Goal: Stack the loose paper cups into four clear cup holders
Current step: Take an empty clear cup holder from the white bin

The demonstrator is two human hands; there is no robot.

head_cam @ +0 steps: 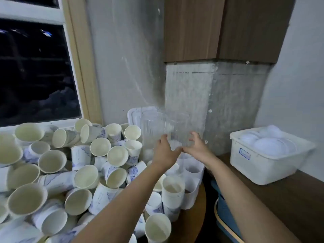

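The left hand (pixel 164 152) reaches forward with its thumb raised and its fingers bent toward the low part of a clear cup holder (pixel 177 130). Blur hides whether they truly grip it, so I cannot tell. The right hand (pixel 197 146) comes in from the other side with its fingers spread and loosely bent, not closed on anything. Its thumb nearly meets the left hand's fingertips in front of the holder. That holder stands upright between the two hands, close to the grey wall (pixel 189 95). A second clear holder (pixel 152 127) stands upright just beside it on the left. Both are see-through and smeared, so their contents cannot be made out.

Below the hands sits a white rack (pixel 192 192) with round pockets, and a nested stack of cups (pixel 172 192) stands upright at its near left edge. Left of the arms, loose paper cups (pixel 84 178) lie heaped across the counter (pixel 191 225), most tipped on their sides with cream insides showing and blue marbling outside. One cup (pixel 157 227) stands apart at the near edge of the heap. A white lid (pixel 134 116) leans against the wall behind the holders.

On the right, well apart from the heap, a white tub (pixel 259 169) full of round plastic lids (pixel 270 146) rests on a dark wooden side surface (pixel 280 199). A dark window (pixel 35 72) is on the left, and a wooden cupboard (pixel 192 28) hangs above.
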